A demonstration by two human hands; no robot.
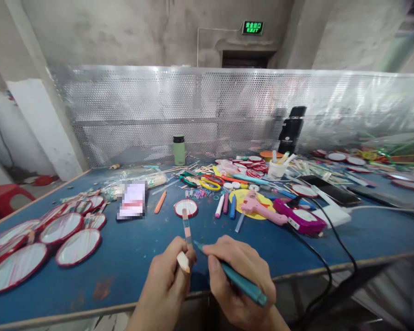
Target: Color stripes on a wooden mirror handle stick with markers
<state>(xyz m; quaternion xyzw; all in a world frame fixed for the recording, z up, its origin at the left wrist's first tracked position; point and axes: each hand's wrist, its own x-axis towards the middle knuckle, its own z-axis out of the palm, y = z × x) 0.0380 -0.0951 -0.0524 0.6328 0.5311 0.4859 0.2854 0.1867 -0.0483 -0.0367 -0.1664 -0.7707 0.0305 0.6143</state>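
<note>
My left hand [169,280] is closed around a flat wooden stick [187,232] painted with coloured bands. At the stick's far end is a small white disc [192,208] with a red rim. A short whitish piece [183,262] also pokes out between the left fingers; its kind is unclear. My right hand [241,276] grips a teal marker [244,282], its tip pointing at the stick close to my left fingers. Whether the tip touches the stick I cannot tell. Beyond the hands lie a white-and-pink marker [220,206], a purple marker [226,203] and a blue marker [232,207].
Red-rimmed round discs [77,247] crowd the blue table [124,271] at left, near a phone [132,200]. An orange marker [160,202], yellow-handled scissors [210,183], a pink glue gun [262,207] and its black cables [313,253] lie around. A green bottle [179,151] stands behind.
</note>
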